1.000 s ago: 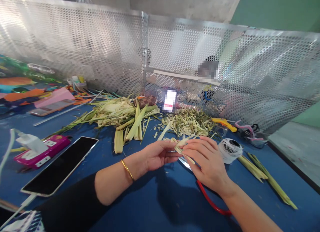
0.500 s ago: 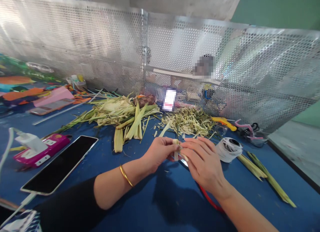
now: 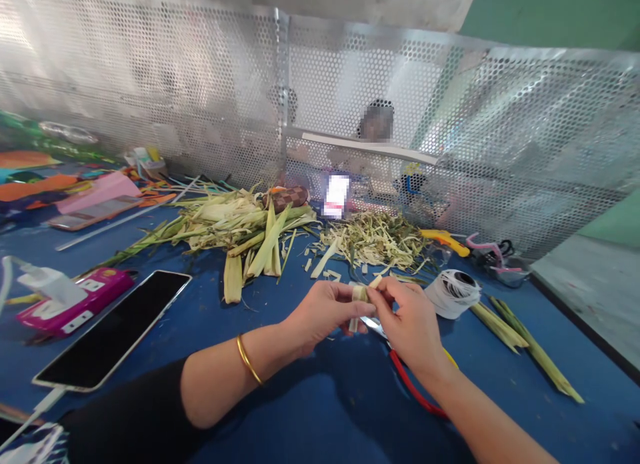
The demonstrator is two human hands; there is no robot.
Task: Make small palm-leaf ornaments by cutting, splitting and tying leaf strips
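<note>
Between my two hands is a small pale strip of plant leaf [image 3: 359,293], bent into a loop. My left hand [image 3: 325,312] pinches it from the left with thumb and fingers. My right hand [image 3: 406,321] grips the strip's other end with thumb and curled fingers; a short pale tip sticks up above them. Under the right hand lie scissors [image 3: 413,387] with red handles, their blades partly hidden. Just beyond the hands are loose cut leaf pieces [image 3: 327,259] and a heap of shredded leaf strips [image 3: 380,241].
Whole dry leaves [image 3: 225,221] are piled left of centre. A white thread spool [image 3: 453,293] and leaf stalks [image 3: 537,351] lie right. A phone [image 3: 117,327] and pink power strip [image 3: 75,301] lie left. A perforated metal screen [image 3: 200,84] stands behind; a person sits beyond it.
My right hand's fingers, stretched out before, have curled into a pinch on the strip. The strip is now bent into a loop. The view has shifted slightly.
</note>
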